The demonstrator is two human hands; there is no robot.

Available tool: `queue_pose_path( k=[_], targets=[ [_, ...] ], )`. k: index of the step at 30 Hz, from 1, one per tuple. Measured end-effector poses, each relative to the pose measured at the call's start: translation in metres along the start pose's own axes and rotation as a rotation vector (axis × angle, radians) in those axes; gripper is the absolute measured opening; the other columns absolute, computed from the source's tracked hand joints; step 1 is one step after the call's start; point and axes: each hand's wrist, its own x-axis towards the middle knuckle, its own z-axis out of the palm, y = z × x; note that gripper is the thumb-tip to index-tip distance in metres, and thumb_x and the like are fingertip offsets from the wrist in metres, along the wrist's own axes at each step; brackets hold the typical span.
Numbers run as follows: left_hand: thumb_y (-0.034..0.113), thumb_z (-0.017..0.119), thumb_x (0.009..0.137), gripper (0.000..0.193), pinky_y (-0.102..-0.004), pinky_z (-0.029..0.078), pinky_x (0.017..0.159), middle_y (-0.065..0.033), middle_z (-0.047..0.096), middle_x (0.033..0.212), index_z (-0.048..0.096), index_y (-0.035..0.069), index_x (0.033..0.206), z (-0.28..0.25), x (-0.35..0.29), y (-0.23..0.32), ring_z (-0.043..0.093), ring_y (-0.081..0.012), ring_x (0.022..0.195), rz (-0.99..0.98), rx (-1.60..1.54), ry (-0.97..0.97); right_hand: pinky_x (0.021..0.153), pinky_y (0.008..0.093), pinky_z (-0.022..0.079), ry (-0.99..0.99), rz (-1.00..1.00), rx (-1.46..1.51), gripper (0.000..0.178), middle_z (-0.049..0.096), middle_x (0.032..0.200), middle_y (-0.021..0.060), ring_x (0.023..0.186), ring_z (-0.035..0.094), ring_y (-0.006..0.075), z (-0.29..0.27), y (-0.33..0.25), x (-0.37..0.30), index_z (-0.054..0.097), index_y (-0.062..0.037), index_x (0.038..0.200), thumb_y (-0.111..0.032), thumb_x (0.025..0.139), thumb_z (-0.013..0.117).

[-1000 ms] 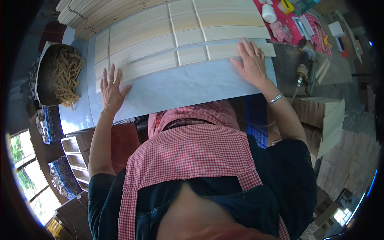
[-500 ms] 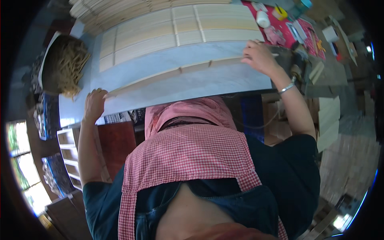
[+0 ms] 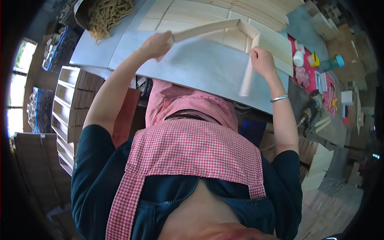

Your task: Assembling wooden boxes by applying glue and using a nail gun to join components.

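A jointed strip of pale wooden slats (image 3: 208,28) is lifted off the light grey tabletop (image 3: 204,68) and bent into an angled frame shape. My left hand (image 3: 157,44) grips its left end. My right hand (image 3: 262,60) grips the right section, whose free end (image 3: 245,82) hangs down and looks blurred. Behind the strip, more rows of pale slats (image 3: 276,40) lie flat on the table. A red checked apron (image 3: 192,148) covers my front below the table edge.
A dark tray of tan wooden pieces (image 3: 106,14) stands at the far left. A red mat (image 3: 312,68) with a white bottle, a teal cup and small tools lies at the right. Wooden shelf boxes (image 3: 68,104) stand left of me, stacked boards (image 3: 316,168) lie at the lower right.
Both hands went from pressing flat on the slats to gripping the nearest strip and lifting it; it now folds at its joints. The view has swung to the right.
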Motion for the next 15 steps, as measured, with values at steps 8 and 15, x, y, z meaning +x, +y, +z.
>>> queue_pose_path(
  k=[8, 15],
  targets=[
    [0.012, 0.054, 0.087, 0.04, -0.0389, 0.055, 0.062, -0.0174, 0.068, 0.103, 0.062, 0.008, 0.126, -0.004, 0.002, -0.004, 0.064, -0.0259, 0.071, -0.027, -0.472, -0.029, 0.064, 0.0401, 0.05, -0.128, -0.315, 0.034, 0.007, 0.066, 0.084, 0.0104, 0.068, 0.061, 0.0327, 0.014, -0.121, -0.027, 0.068, -0.0059, 0.088, -0.011, 0.085, 0.071],
    [0.017, 0.059, 0.089, 0.034, -0.0369, 0.059, 0.066, -0.0161, 0.071, 0.101, 0.066, 0.006, 0.12, 0.029, -0.009, -0.01, 0.066, -0.0251, 0.073, 0.1, -0.395, 0.139, 0.066, 0.0307, 0.048, -0.017, -0.378, 0.135, 0.013, 0.062, 0.084, 0.0036, 0.071, 0.059, 0.0198, 0.05, -0.121, -0.041, 0.069, -0.004, 0.087, -0.01, 0.082, 0.08]
  ],
)
